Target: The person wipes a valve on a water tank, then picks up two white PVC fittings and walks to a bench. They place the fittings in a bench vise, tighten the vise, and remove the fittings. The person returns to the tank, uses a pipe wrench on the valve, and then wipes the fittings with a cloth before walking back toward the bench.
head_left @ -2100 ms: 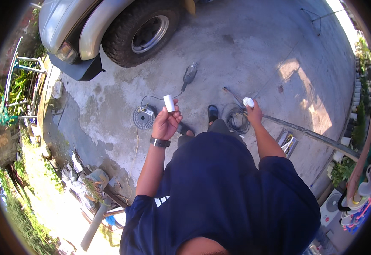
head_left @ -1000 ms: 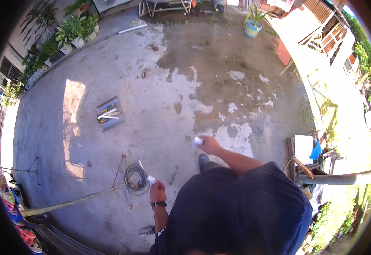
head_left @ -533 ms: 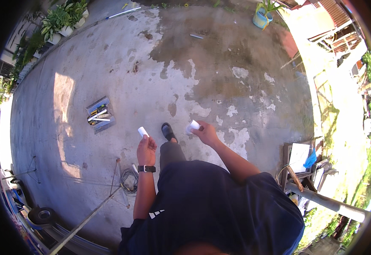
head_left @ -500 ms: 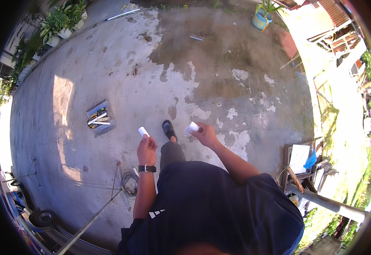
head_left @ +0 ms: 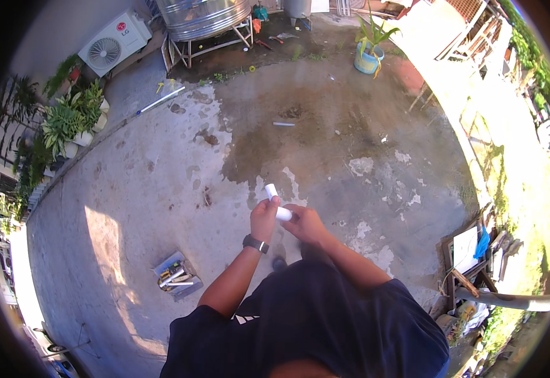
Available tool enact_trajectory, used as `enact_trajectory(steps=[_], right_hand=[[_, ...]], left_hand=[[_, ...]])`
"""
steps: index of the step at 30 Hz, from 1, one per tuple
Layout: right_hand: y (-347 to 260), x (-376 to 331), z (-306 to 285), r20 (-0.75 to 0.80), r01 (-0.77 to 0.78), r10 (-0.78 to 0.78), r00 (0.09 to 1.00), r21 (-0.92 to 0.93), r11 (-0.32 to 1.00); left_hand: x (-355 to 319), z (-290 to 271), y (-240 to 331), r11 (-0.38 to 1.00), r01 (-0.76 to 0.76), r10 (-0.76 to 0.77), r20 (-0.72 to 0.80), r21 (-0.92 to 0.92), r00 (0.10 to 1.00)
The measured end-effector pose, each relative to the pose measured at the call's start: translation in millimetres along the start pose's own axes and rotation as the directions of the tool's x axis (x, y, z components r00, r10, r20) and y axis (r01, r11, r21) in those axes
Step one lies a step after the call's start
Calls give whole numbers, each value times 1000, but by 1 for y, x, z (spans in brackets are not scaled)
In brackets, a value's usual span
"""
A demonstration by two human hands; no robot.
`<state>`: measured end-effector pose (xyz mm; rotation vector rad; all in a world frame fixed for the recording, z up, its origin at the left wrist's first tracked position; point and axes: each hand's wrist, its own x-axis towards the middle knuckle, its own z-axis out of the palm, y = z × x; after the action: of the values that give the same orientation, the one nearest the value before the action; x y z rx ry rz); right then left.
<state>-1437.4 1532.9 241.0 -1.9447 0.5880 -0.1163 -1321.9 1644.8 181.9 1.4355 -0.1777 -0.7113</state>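
Left hand: closed around the far white cylinder (head_left: pixel 271 189), thumb along it, one end sticking out beyond the grip; the left hand (head_left: pixel 263 217) is to the right of the tool tray (head_left: pixel 189 292) and farther out.
Right hand: the right hand (head_left: pixel 306 224) grips the near white cylinder (head_left: pixel 283 213) by its right end, also right of the tray and beyond it.
White cylinders: close together, both up and right of the tray; whether they touch cannot be told, as the left fingers cover the place between.
Left wrist: a dark watch (head_left: pixel 256 244), right of the tray.
Tray contents: a jumble of tools (head_left: pixel 175 277), long white pieces among them.
Concrete floor (head_left: pixel 142 170): under the tray, dry around it, dark and damp farther out to the right.
Thin pale rod (head_left: pixel 283 124): on the damp part, well beyond the tray.
Blue pot (head_left: pixel 368 61): holds a leafy plant, far out and right of the tray.
Ribbed metal tank (head_left: pixel 205 17): on a stand, far beyond the tray.
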Motion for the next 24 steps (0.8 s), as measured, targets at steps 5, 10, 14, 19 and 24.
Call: enact_trajectory(steps=[5, 10, 14, 19, 24], right_hand=[[-11, 121, -39, -47, -47, 46, 998, -31, 998], [-6, 259, -71, 100, 25, -19, 995, -63, 998], [-18, 366, -111, 311, 148, -124, 942, -53, 988], [-28, 494, -170, 513, 272, -220, 830, -29, 962], [78, 627, -259, 510, -311, 51, 859, 441, 842]], left_hand=[[129, 42, 27, 1000, 3, -4, -56, -23, 998], [254, 70, 61, 963, 74, -152, -297, -257, 943], [348, 72, 105, 967, 81, -163, -342, -241, 925], [457, 53, 148, 935, 3, -122, -314, -354, 941], [579, 13, 172, 957, 19, -129, -365, -289, 922]])
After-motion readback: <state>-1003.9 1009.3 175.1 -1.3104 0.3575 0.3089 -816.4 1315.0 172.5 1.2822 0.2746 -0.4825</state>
